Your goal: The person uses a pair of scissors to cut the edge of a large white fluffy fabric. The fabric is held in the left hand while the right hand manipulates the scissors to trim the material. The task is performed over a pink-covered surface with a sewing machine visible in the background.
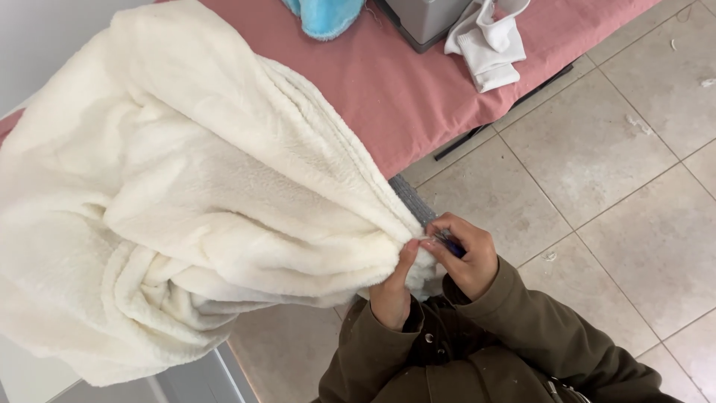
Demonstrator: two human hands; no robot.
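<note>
Head view, looking down. We are seeing the person's two hands meeting just off the near edge of the table (pixel 418 97), which is wearing a pink cover. The left hand (pixel 393 287) is closing thumb and fingers on a bunched corner of the cream fleece blanket (pixel 186 201), pinching the fabric where its folds are gathering to a point. The right hand (pixel 464 254) is curling shut around a small dark blue object (pixel 452 245), too hidden by the fingers for us to tell what it is, and its fingertips are touching the same gathered corner. Both wrists are emerging from olive-brown jacket sleeves (pixel 522 328) at the bottom of the picture.

The blanket is spreading in a large rumpled mass from the hands toward the left: part of it is lying over the left end of the table, and part is hanging beyond the near edge, above a white surface at the lower left corner.

Along the far edge of the table we are noting a light blue fluffy cloth (pixel 324 16), a grey box (pixel 426 19) beside it, and a folded white cloth (pixel 488 45) drooping toward the right end. A beige tiled floor (pixel 611 194) is filling the right side, with a few white scraps lying on it.
</note>
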